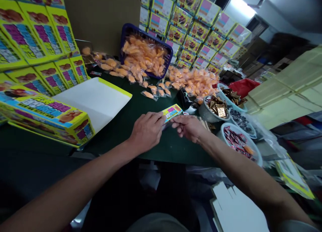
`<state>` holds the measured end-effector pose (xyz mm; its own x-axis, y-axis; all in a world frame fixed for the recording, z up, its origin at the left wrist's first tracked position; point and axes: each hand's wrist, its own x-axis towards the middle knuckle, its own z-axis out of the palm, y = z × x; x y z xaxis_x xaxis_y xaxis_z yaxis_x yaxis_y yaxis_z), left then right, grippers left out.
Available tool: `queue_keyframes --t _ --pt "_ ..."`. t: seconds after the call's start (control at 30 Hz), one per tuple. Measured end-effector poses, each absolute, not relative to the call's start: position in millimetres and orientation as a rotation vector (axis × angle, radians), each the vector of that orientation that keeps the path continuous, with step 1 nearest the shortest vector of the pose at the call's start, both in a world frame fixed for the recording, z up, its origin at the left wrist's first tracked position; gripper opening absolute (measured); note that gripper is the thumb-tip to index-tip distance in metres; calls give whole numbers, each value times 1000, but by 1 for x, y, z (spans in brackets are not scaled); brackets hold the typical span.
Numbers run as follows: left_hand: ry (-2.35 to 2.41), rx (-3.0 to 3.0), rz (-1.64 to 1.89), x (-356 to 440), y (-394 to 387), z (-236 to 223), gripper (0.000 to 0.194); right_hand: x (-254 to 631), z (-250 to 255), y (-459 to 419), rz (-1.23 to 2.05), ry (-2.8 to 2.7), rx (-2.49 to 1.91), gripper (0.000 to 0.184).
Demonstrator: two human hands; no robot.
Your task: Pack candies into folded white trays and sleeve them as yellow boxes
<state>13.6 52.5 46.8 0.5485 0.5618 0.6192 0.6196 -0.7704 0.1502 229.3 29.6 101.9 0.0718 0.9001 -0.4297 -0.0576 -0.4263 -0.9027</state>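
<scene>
Left hand (147,131) pinches one end of a small printed packet (172,113), which is raised just above the green counter (166,148). Right hand (187,128) reaches in with fingers curled, close to the packet's lower edge; whether it grips cannot be told. The packet appears light, thin and flexible, best held flat by its edges. Beyond lie a blue basket (151,36) of orange sweets and a bowl (208,116) of sachets.

Yellow cartons (42,114) and the card (172,112) bear print too blurred to read.
</scene>
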Motion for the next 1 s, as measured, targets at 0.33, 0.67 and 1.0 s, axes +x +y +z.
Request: queue_keyframes --t 0.33,0.67,1.0 --pt "-1157 -2827 -638 17 48 73 50 228 94 30 1491 -886 -1517 13" --pt "-1197 -2816 -325 29 60 93 47 227 86 27 1525 -858 -1422 14" --pt "-1074 -2845 -295 33 63 83 49 228 44 34 1469 -949 -1181 47"
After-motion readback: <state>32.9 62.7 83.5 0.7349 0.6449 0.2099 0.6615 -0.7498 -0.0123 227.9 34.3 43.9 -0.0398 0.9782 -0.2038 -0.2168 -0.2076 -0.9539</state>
